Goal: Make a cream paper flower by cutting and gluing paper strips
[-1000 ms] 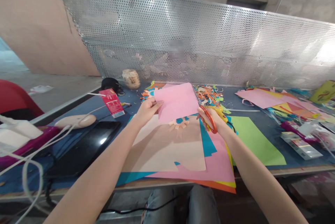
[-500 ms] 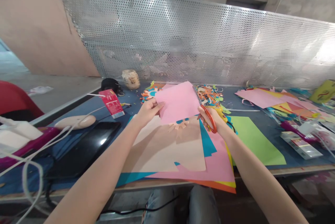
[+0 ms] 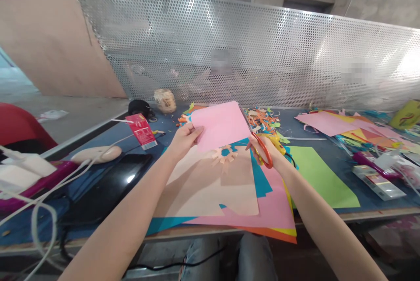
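My left hand (image 3: pixel 184 139) pinches the left edge of a pink paper sheet (image 3: pixel 221 124) and holds it up above the table. My right hand (image 3: pixel 266 148) grips red-handled scissors (image 3: pixel 262 149) whose blades reach the sheet's right edge. Below the sheet lies a peach and blue paper flower cutout (image 3: pixel 225 153) on a stack of peach, blue, pink and orange sheets (image 3: pixel 213 189).
A green sheet (image 3: pixel 320 176) lies right of the stack. Paper scraps (image 3: pixel 262 117) pile behind the hands. A red carton (image 3: pixel 141 130), a black tablet (image 3: pixel 105 189) and white cables (image 3: pixel 39 211) sit at left. More coloured paper and boxes (image 3: pixel 377 180) are at right. A perforated metal screen (image 3: pixel 229 49) closes the back.
The pink sheet has been lifted and tilted slightly, so the flower cutout beneath it shows more. Both hands stay in nearly the same place.
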Motion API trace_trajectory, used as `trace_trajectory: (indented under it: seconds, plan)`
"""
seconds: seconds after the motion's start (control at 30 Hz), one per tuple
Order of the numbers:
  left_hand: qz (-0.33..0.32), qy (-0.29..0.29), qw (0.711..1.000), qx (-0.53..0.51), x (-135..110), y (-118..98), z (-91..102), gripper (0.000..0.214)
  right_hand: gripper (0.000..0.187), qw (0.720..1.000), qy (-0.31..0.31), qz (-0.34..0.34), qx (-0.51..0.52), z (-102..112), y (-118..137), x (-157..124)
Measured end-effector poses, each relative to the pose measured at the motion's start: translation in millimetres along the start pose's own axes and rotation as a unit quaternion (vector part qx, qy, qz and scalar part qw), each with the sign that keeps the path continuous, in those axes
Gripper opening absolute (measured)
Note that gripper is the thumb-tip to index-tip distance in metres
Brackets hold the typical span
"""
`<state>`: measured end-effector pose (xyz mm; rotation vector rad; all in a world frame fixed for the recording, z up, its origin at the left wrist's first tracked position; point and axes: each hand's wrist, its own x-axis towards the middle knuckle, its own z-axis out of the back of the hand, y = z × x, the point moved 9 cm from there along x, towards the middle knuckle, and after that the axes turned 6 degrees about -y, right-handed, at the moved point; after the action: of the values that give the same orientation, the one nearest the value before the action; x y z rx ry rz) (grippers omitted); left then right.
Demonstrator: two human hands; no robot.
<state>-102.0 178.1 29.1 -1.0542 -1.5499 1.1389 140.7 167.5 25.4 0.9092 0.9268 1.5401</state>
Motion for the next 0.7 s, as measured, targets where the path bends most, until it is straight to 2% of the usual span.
trace_trajectory:
  seconds: [0.2,0.7]
  plan:
    - [0.018,0.016,0.999,0.026,-3.5,1.8,-5.4,0.044,0.047,0.999,0.033,0.01,0.002,-5.3,3.0,-2.0]
    - [0.014,0.011,0.998,0.055,-3.4,-0.2,-3.0,0.044,0.047,1.0,0.026,0.0,0.01,-3.2,1.2,-2.0]
